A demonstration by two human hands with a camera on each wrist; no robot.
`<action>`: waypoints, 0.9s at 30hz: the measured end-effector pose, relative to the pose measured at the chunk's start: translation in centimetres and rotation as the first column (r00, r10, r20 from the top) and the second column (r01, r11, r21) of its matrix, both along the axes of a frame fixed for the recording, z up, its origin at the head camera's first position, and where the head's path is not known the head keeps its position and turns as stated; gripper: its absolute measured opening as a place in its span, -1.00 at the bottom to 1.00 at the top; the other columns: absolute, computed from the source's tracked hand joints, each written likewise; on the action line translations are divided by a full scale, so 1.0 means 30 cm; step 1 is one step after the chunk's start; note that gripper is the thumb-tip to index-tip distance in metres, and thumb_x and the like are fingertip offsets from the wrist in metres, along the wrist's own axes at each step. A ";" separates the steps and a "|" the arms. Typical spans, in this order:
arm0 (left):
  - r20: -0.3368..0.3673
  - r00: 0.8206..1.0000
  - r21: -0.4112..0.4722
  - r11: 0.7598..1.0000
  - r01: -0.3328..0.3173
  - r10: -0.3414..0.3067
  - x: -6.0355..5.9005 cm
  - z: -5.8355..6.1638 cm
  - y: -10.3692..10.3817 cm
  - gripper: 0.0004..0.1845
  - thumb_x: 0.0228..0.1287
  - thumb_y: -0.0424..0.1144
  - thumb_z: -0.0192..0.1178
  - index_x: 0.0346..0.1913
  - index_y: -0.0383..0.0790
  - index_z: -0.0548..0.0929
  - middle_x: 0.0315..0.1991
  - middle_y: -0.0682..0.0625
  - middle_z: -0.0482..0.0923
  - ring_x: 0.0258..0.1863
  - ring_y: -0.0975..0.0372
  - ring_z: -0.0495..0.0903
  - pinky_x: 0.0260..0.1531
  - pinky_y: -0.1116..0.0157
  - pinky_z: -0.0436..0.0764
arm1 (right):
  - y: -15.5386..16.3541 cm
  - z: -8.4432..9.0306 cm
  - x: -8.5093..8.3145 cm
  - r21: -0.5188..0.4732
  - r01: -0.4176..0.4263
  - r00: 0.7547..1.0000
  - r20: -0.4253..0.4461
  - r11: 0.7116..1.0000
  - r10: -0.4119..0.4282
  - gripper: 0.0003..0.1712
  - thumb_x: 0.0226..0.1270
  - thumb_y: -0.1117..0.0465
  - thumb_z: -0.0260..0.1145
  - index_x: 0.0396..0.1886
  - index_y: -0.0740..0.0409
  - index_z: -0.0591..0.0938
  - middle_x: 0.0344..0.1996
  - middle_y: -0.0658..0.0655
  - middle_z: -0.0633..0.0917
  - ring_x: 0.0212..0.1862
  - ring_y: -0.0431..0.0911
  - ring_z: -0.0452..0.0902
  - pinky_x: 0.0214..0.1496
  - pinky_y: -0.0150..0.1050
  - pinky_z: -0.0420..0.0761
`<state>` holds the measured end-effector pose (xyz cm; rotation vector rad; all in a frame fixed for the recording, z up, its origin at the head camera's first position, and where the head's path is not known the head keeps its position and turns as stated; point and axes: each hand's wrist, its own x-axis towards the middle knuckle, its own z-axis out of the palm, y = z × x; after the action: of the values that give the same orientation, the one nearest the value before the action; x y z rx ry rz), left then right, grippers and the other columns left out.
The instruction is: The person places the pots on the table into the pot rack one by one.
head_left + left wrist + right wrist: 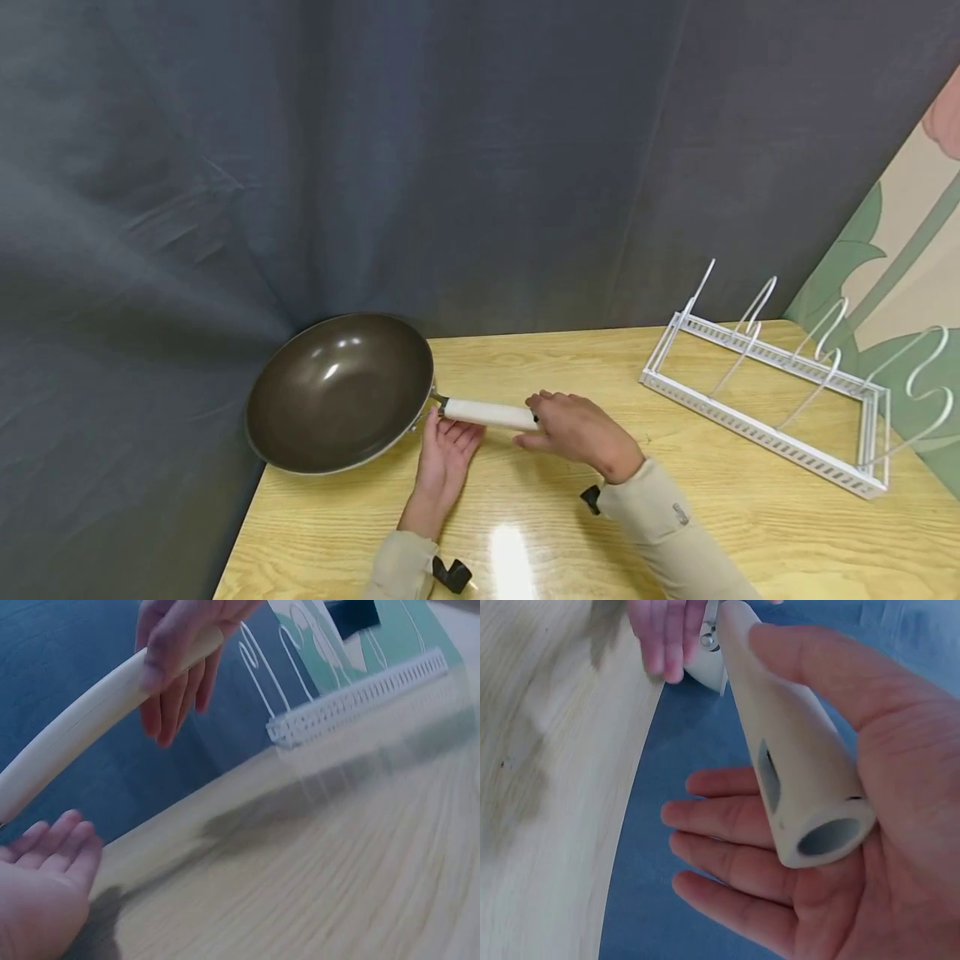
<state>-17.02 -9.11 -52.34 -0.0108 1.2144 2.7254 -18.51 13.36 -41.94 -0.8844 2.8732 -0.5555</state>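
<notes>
A wok [341, 392] with a dark brown inside and a long cream handle [491, 413] is at the table's left, its bowl close to the dark curtain. At the handle's free end is my right hand [577, 433]; in the right wrist view its thumb [810, 656] lies along the handle, with the fingers [735, 847] fairly straight on the far side. Palm up, my left hand [444, 467] is below the handle near the bowl, its fingers [64, 847] extended. Whether the left fingertips touch the wok is hard to tell.
A white metal rack [765, 425] with several wire dividers stands on the right of the wooden table [570, 542]. Behind the table hangs a dark grey-blue curtain [487, 167]. At the right is a wall with a painted flower pattern [900, 250].
</notes>
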 end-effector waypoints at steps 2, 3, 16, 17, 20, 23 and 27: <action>0.027 0.998 0.075 0.996 -0.050 0.048 -0.001 0.001 0.010 -0.28 0.67 0.21 -0.30 0.36 -0.46 0.21 0.18 -0.21 0.52 0.19 0.06 0.56 0.34 0.13 0.43 | -0.010 -0.002 0.008 0.007 -0.005 1.000 0.020 1.000 0.005 -0.64 0.34 -0.04 0.49 -0.25 0.14 0.61 -0.51 -0.02 0.50 -0.50 -0.12 0.40 -0.44 -0.16 0.48; 0.043 0.997 0.104 0.993 -0.064 0.060 -0.001 0.002 0.015 -0.26 0.66 0.22 -0.28 0.38 -0.47 0.19 0.20 -0.23 0.52 0.20 0.06 0.56 0.31 0.16 0.46 | -0.014 -0.003 0.014 0.013 -0.006 1.000 0.026 1.000 0.005 -0.65 0.33 -0.03 0.50 -0.28 0.13 0.61 -0.53 -0.04 0.48 -0.52 -0.14 0.38 -0.45 -0.17 0.46; 0.118 0.993 0.438 0.895 -0.082 0.033 -0.008 0.032 0.031 -0.26 0.67 0.06 -0.31 0.60 -0.40 -0.15 0.44 -0.31 0.26 0.55 -0.02 0.14 0.51 0.13 0.13 | -0.120 0.024 0.113 0.087 0.024 0.997 0.069 0.996 -0.030 -0.56 0.23 -0.06 0.53 -0.25 0.20 0.60 -0.45 0.01 0.54 -0.43 -0.13 0.43 -0.34 -0.11 0.58; 0.117 0.993 0.453 0.887 -0.084 0.034 -0.009 0.037 0.031 -0.27 0.67 0.04 -0.33 0.60 -0.40 -0.17 0.46 -0.32 0.22 0.55 -0.02 0.13 0.51 0.12 0.13 | -0.127 0.022 0.116 0.083 0.017 0.998 0.065 0.996 -0.022 -0.55 0.24 -0.06 0.53 -0.23 0.21 0.60 -0.43 0.02 0.54 -0.43 -0.13 0.44 -0.35 -0.12 0.58; 0.128 0.990 0.486 0.866 -0.117 0.061 -0.010 0.051 0.030 -0.34 0.66 -0.06 -0.38 0.60 -0.39 -0.12 0.53 -0.33 0.13 0.51 -0.02 0.23 0.49 0.12 0.19 | -0.147 0.016 0.125 0.060 -0.011 0.998 0.054 0.998 0.008 -0.52 0.25 -0.06 0.53 -0.18 0.24 0.60 -0.43 0.01 0.53 -0.46 -0.15 0.43 -0.41 -0.16 0.56; 0.141 0.985 0.501 0.851 -0.160 0.103 -0.011 0.068 0.024 -0.38 0.64 -0.15 -0.43 0.60 -0.40 -0.09 0.57 -0.31 0.07 0.40 0.03 0.42 0.47 0.14 0.24 | -0.167 0.007 0.132 0.021 -0.025 0.997 0.071 0.999 0.024 -0.55 0.27 -0.05 0.51 -0.21 0.22 0.59 -0.50 -0.02 0.50 -0.52 -0.18 0.41 -0.49 -0.22 0.52; 0.167 0.976 0.522 0.827 -0.209 0.141 -0.016 0.079 0.016 -0.44 0.62 -0.22 -0.44 0.51 -0.45 0.10 0.49 -0.30 0.27 0.30 0.05 0.52 0.45 0.15 0.28 | -0.189 -0.009 0.140 -0.038 -0.008 0.992 0.122 0.999 0.013 -0.58 0.27 -0.02 0.51 -0.22 0.21 0.56 -0.55 -0.03 0.50 -0.56 -0.17 0.42 -0.52 -0.24 0.50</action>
<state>-17.51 -8.62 -49.96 -0.2291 0.3955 3.0730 -14.31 7.69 -42.22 -0.8393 2.7554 -0.6402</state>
